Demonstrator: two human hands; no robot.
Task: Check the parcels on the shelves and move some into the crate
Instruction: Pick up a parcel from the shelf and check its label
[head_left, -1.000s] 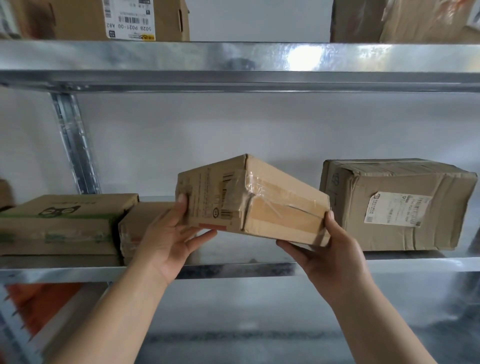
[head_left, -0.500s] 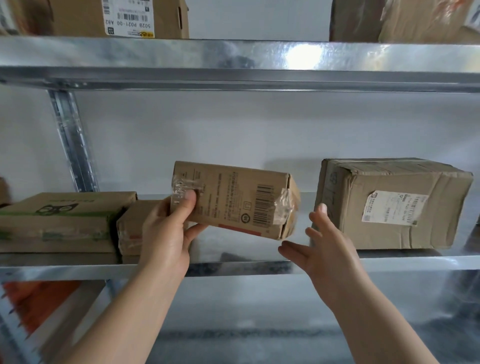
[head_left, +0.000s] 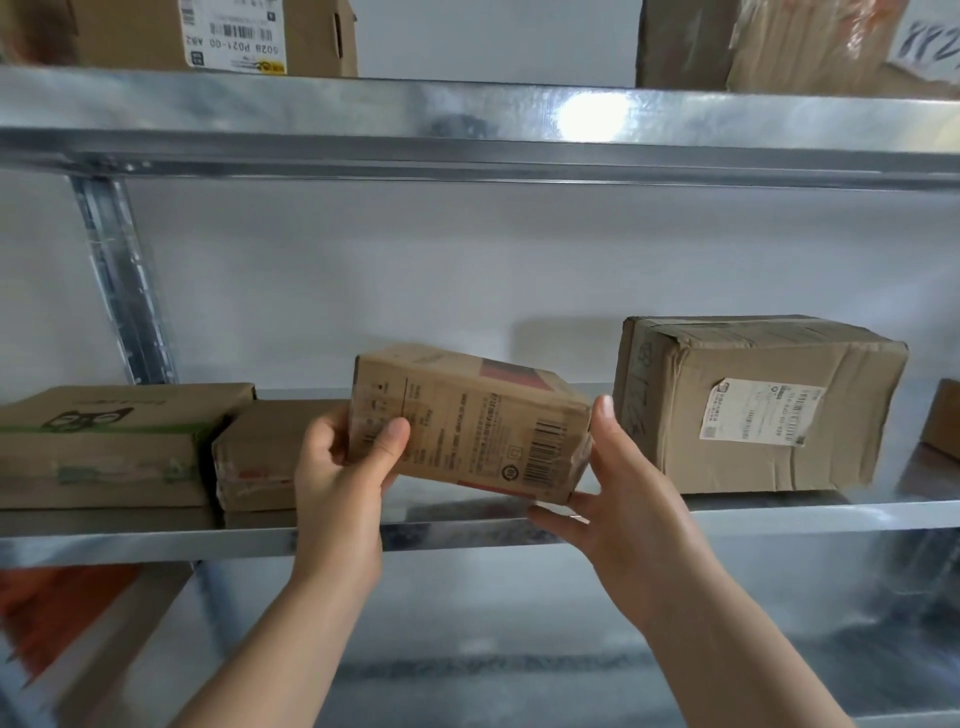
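A small cardboard parcel (head_left: 470, 423) is held up in front of the middle shelf (head_left: 779, 519), tilted so its right end hangs lower, its printed face with the barcode turned toward the camera. The left hand (head_left: 343, 467) grips the parcel's left end, thumb on the printed face and fingers behind. The right hand (head_left: 618, 499) cups the lower right corner, thumb up along the right end and fingers spread underneath.

This looks like the checking step. To do it well, keep the right hand's fingers under the low corner as support and let the left hand do the turning, so each face comes round without the box slipping. The barcode face carries no pasted shipping label, so the remaining faces probably need a look.

A larger dented box with a white label (head_left: 758, 405) stands just right of the parcel; a flat box with a cat print (head_left: 114, 441) and a smaller carton (head_left: 260, 452) lie to the left. Keep the parcel clear of them while rotating. No crate is in view, so where it would go cannot be told.
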